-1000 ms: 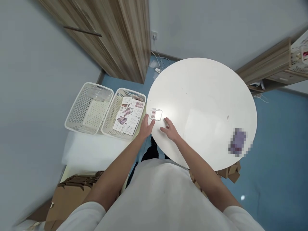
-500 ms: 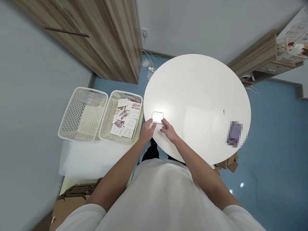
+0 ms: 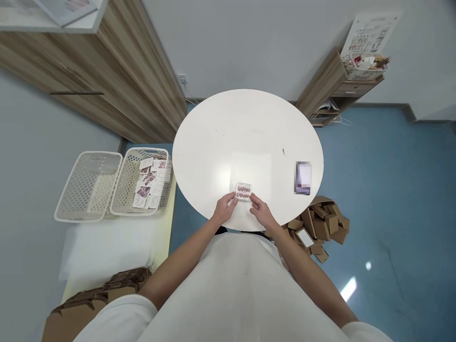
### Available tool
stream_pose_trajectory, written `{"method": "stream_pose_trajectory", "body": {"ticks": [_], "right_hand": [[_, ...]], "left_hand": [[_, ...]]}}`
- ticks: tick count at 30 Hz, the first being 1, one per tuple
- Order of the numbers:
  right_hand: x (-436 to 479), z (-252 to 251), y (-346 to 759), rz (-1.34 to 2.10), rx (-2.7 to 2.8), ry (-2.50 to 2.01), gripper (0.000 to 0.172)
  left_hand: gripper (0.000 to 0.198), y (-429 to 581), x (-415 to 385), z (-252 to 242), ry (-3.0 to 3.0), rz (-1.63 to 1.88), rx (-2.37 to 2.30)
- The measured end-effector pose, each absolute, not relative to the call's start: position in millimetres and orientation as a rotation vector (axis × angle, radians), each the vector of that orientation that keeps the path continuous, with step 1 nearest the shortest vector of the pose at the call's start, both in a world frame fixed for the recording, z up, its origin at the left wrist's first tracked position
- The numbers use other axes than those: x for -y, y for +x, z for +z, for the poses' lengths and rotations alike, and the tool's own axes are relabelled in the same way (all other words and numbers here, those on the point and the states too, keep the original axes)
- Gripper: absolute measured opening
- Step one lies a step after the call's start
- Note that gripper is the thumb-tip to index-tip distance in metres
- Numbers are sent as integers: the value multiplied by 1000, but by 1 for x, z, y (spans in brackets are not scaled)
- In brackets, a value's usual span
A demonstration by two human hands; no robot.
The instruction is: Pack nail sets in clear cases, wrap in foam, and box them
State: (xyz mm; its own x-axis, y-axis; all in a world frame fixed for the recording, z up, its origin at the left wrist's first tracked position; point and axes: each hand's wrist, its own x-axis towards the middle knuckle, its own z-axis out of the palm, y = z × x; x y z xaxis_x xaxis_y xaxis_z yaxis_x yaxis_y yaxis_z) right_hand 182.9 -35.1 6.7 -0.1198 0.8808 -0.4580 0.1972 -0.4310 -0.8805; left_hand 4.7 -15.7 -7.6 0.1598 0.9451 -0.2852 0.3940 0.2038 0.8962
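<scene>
Box: clear box [image 3: 244,191] over the bench [image 3: 249,137], lower centre | Hands: your left hand [image 3: 224,209] and right hand [image 3: 262,212], partly closed, pinch its sides | Progress: it looks filled, not yet released; you have loose cards [image 3: 148,179] in the basket [image 3: 123,191], mid-left

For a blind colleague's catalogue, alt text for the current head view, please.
A person's left hand and right hand hold a small clear case with reddish pieces at a round white table; two white baskets stand left, one holding printed cards.
</scene>
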Motion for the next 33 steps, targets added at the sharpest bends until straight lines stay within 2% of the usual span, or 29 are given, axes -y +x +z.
{"method": "stream_pose_trajectory", "body": {"ticks": [6,13,23,30,33], "right_hand": [[57,-24,234,1667,1258,-1515,63],[66,-44,236,1693,1366,-1494,64],[88,-27,226,1503,1543,-1713,62],[96,-17,214,1306,1685,-1878,56],[98,-15,213,1175,1579,-2029,54]], "left_hand": [[45,47,42,-8,1337,597,-1451],[48,52,60,-6,1316,546,-1549],[48,39,70,-6,1535,413,-1473],[36,32,71,-17,1864,281,-1444],[47,28,67,-17,2083,276,-1417]]}}
